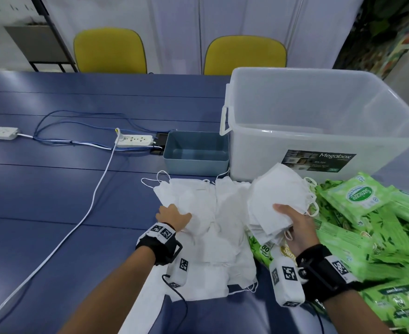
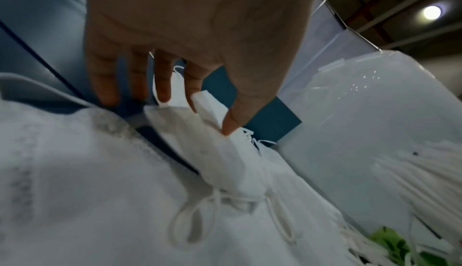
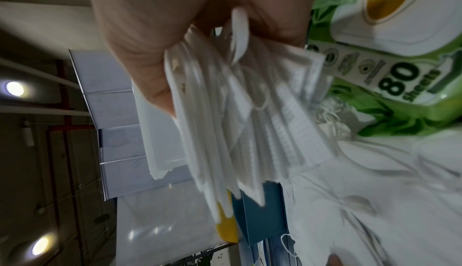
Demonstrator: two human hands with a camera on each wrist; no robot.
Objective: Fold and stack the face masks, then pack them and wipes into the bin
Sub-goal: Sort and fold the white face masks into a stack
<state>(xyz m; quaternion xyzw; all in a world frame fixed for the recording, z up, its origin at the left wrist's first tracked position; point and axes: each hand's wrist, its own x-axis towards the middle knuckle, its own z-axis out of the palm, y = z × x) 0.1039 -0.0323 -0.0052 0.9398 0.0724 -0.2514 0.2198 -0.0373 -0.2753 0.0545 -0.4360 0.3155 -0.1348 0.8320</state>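
Right hand: The right hand (image 1: 295, 225) grips a stack of folded masks (image 1: 275, 201), thumb on top and fingers underneath, above the near edge of the wipe packs (image 1: 357, 227). The right wrist view shows many folded edges fanned between thumb and palm; the clamp at one end probably keeps the layers aligned while more are added.

Left hand: The left hand (image 1: 173, 216) reaches into the loose masks (image 1: 213, 237). In the left wrist view the thumb and index finger pinch a single folded mask (image 2: 220, 147) and the other fingers point down toward the table (image 1: 54, 189). This looks like the pick-up of the next piece for the stack.

Loose masks: A white heap lies flat on the table between the two arms, ear loops trailing at its edges. It sits directly in front of the person, within reach of both hands.

Wipe packs: Green packs are piled on the right side of the table, beside the masks and in front of the clear bin (image 1: 319, 121). None appears inside a container.

Containers: The large clear bin stands open at the far right. A small blue bin (image 1: 196, 153) stands just to its left, behind the mask heap. No masks or wipes are visible in either.

Task stage: Judged from the layout, stacking is under way and packing has not begun.

Background items: Two power strips (image 1: 133, 141) with cables lie on the left of the table, well apart from the work.
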